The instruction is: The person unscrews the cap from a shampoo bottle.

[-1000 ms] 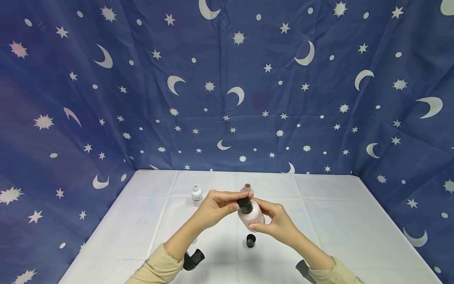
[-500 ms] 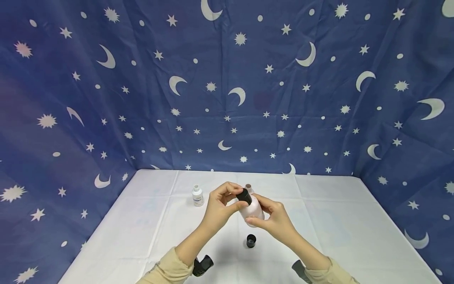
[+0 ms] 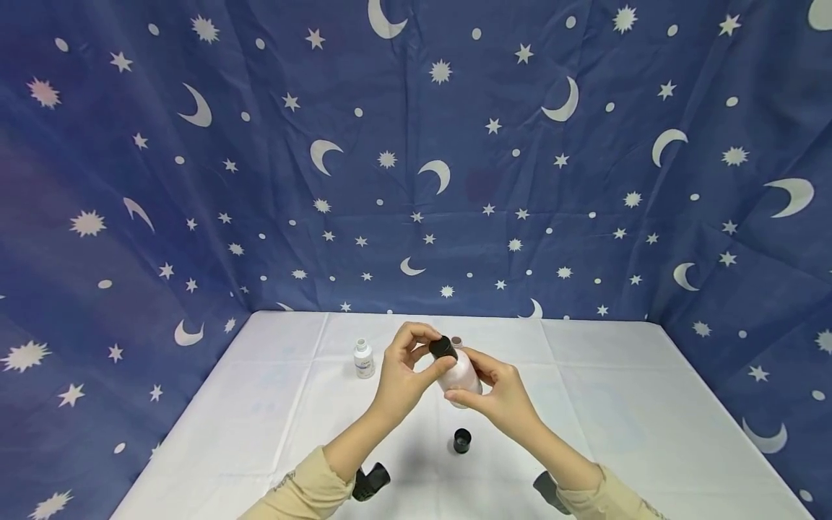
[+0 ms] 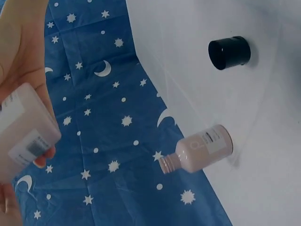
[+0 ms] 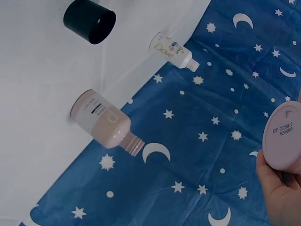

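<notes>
In the head view my left hand (image 3: 403, 375) pinches the black cap (image 3: 443, 347) at the top of a pale pink bottle (image 3: 463, 375), thumb on its near side and fingers on the far side. Wrapped around that bottle's body is my right hand (image 3: 503, 390). The bottle is held above the table, tilted with its top to the left. The left wrist view gives the bottle's labelled side (image 4: 30, 136), and the right wrist view its printed base (image 5: 284, 136). Behind the hands a second pinkish bottle (image 5: 106, 120) stands uncapped, mostly hidden in the head view.
A white Dove bottle (image 3: 363, 360) stands uncapped at the back left of the white-covered table (image 3: 585, 404). A loose black cap (image 3: 461, 440) sits with its open end up, nearer than the hands. A blue curtain (image 3: 416, 180) with moons and stars surrounds the table.
My left hand has shifted from flatter fingers over the cap to a curled pinch around it. The held bottle has risen slightly. My right hand keeps its hold.
</notes>
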A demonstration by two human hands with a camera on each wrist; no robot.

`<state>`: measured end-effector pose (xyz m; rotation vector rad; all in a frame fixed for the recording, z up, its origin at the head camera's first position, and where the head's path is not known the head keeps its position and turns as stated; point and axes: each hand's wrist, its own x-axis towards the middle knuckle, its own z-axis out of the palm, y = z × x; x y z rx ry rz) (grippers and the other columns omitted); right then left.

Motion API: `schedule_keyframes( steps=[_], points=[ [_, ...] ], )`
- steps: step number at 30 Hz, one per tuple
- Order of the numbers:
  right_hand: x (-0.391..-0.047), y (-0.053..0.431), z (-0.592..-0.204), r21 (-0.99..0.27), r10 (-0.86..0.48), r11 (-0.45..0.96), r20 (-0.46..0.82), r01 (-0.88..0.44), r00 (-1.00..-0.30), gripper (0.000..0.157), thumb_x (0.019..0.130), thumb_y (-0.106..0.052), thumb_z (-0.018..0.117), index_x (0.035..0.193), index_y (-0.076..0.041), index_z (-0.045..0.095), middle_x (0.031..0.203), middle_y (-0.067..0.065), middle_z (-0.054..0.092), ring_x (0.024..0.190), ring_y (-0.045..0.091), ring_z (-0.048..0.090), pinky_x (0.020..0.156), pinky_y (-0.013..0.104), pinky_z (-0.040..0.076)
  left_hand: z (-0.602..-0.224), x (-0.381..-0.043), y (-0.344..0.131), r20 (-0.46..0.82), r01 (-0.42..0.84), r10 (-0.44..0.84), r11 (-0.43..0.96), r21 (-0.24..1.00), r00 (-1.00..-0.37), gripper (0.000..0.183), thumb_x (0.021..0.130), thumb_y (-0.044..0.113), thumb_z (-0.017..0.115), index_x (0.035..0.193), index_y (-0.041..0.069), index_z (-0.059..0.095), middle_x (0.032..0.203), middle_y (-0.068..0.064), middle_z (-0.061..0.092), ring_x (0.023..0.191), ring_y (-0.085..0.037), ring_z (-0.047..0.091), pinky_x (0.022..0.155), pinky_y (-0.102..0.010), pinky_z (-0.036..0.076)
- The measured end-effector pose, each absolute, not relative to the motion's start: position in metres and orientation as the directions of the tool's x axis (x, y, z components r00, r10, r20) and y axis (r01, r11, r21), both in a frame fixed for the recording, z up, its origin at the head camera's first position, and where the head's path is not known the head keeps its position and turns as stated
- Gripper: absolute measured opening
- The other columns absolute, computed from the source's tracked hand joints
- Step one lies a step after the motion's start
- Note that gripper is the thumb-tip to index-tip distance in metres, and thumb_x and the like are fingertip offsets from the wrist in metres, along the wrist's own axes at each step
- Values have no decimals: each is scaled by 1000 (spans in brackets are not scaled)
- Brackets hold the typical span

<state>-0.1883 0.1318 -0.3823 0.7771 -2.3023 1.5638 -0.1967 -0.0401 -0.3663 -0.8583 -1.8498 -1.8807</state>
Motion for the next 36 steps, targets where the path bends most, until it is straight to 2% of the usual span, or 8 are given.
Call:
schedule_keyframes(
  steps=[3,7,13,18,22,28,33,36],
  points=[
    [-188,132,-382,-780,-292,285,483,-557,-826,54,74,-10,80,122,2,59,121,19,63,103,11,63,88,24,54,-363,-199,-46,642,643,216,-73,762,-736,54,83,33,68,116,-6,50,120,-25,50,114,-12,55,100,-29,48],
    [-187,134,-381,-786,-291,297,466,-542,-836,55,73,-11,80,122,1,60,122,17,63,107,12,62,89,22,53,-358,-200,-56,592,619,359,-47,784,-722,68,89,50,51,131,-3,45,136,-25,45,128,-28,47,107,-32,42],
    [-186,137,-380,-803,-310,292,434,-519,-846,56,73,-12,80,123,1,59,120,15,64,107,11,62,91,20,51,-354,-206,-68,506,584,559,-47,811,-657,49,103,28,34,142,-1,36,147,-21,37,138,-22,36,113,-28,32],
    [-187,138,-382,-803,-346,268,436,-533,-831,51,75,-11,79,120,2,60,114,16,67,102,5,61,88,21,53,-355,-214,-77,454,471,660,-169,866,-598,50,102,22,39,145,-3,30,144,-28,36,135,-12,41,111,-26,35],
    [-186,138,-382,-806,-373,256,428,-534,-823,49,77,-11,78,120,3,60,113,18,67,100,2,61,87,23,54,-356,-217,-79,453,448,684,-202,871,-572,48,101,19,41,140,-9,34,138,-34,39,130,-6,46,110,-26,37],
    [-184,137,-382,-806,-372,252,430,-536,-823,51,76,-11,78,121,3,60,116,18,66,104,2,60,89,24,53,-357,-215,-76,476,438,631,-231,869,-613,51,95,21,53,125,-20,45,128,-39,45,124,-7,52,104,-26,43],
    [-181,137,-382,-815,-363,231,435,-532,-824,53,74,-9,80,121,3,59,116,17,66,102,1,61,89,17,51,-357,-210,-71,487,424,542,-246,871,-685,63,85,31,65,116,-22,50,119,-7,66,111,-6,61,93,-23,51],
    [-180,137,-381,-817,-361,227,435,-531,-825,52,74,-9,80,120,3,60,114,16,67,100,1,61,88,16,51,-358,-207,-67,509,450,464,-240,860,-725,64,81,32,71,106,-23,52,105,13,68,99,-2,64,88,-19,53]
  ],
)
